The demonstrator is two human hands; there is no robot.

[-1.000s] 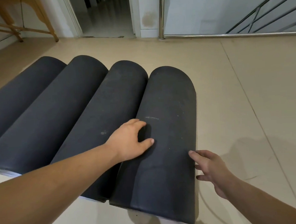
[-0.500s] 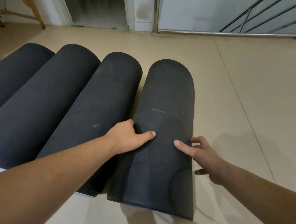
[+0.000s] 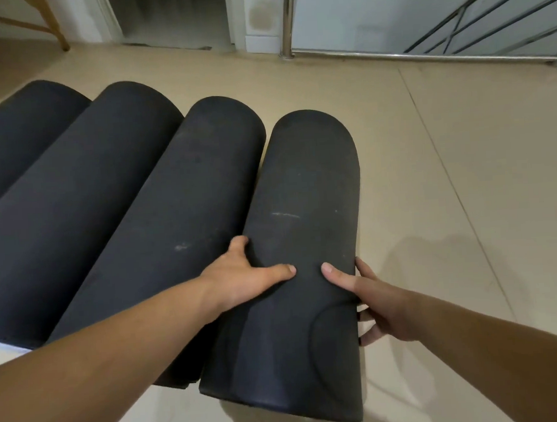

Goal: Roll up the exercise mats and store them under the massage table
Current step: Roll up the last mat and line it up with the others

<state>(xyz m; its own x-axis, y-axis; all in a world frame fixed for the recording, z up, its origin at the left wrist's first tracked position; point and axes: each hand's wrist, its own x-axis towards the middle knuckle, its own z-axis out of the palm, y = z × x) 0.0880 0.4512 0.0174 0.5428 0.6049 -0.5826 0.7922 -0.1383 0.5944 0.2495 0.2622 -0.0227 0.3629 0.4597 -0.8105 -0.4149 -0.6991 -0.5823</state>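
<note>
The rolling part seems finished: the rightmost mat (image 3: pixel 303 209) and the three other rolls (image 3: pixel 179 217) lie side by side on the tiled floor (image 3: pixel 465 199). The storing is not yet done, since no roll is under a table. The left hand (image 3: pixel 242 278) grips the rightmost mat, thumb on top and fingers tucked into the gap beside the next roll. The right hand (image 3: pixel 384 302) clasps its right side, thumb on top. The wooden legs (image 3: pixel 47 26) at far left perhaps belong to the massage table; this cannot be told.
</note>
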